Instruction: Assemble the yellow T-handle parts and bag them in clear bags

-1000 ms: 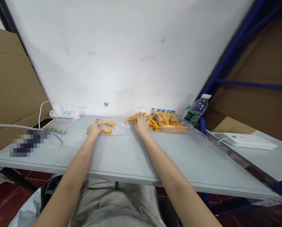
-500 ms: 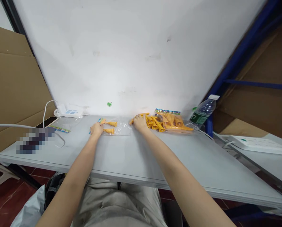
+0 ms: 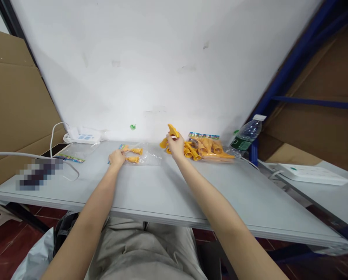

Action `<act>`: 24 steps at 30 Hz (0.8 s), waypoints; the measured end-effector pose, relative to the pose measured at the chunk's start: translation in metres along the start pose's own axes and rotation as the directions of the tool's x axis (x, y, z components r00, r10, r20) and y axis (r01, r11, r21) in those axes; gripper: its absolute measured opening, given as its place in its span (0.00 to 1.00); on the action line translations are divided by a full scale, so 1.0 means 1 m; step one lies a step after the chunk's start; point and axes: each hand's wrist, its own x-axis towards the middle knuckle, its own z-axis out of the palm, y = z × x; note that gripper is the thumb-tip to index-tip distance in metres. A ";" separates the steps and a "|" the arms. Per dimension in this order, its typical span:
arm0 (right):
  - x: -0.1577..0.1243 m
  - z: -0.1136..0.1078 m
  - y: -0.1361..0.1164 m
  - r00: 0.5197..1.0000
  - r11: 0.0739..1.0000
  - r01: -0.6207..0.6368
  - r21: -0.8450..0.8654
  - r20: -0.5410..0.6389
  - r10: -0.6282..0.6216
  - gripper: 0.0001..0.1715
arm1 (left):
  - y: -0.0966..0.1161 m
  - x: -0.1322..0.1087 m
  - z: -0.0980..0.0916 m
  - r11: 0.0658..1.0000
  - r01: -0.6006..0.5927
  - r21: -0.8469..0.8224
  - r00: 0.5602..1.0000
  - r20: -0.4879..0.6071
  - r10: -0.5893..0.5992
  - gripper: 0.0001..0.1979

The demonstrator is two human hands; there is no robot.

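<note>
My left hand (image 3: pixel 117 156) is closed at the header end of a clear plastic bag (image 3: pixel 152 157), which lies flat on the table. Two yellow flared plastic pieces (image 3: pixel 136 151) are in or on that bag, pointing right; my fingers cover their left ends. Raised a little above the table, my right hand (image 3: pixel 176 146) grips a yellow curved plastic piece (image 3: pixel 173 130). More yellow shows left of this hand, and I cannot tell whether it is the same piece. Just right of the hand is a pile of yellow horn-shaped pieces (image 3: pixel 195 154).
A filled bag (image 3: pixel 210 147) of orange pieces lies beside the pile. Behind it leans a plastic bottle (image 3: pixel 246 136) with a green label. At left are a power strip (image 3: pixel 85 137), a phone (image 3: pixel 55 150), another clear bag (image 3: pixel 82 149) and a white cable (image 3: pixel 16 154).
My right hand has risen from the pile, lifting a yellow curved piece. My left hand stays on the bag. The whole view has shifted slightly.
</note>
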 end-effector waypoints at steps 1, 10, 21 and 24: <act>-0.006 0.001 0.002 0.997 0.989 -0.076 0.129 0.030 0.073 0.19 | 0.000 -0.001 0.000 1.000 0.000 0.002 1.000 -0.002 0.000 0.20; -0.040 0.010 0.031 0.870 0.788 -0.465 0.403 0.375 0.322 0.14 | 0.002 -0.002 -0.003 0.999 0.006 0.041 1.000 0.003 -0.006 0.18; -0.046 -0.005 0.031 0.951 0.847 0.175 -0.503 0.307 -0.014 0.24 | 0.012 -0.008 0.010 0.926 -0.376 -0.043 0.927 -0.027 0.375 0.24; -0.046 -0.009 0.024 0.922 0.789 0.230 -0.570 0.386 0.011 0.11 | 0.012 -0.009 0.013 0.903 -0.424 -0.061 0.900 0.078 0.428 0.26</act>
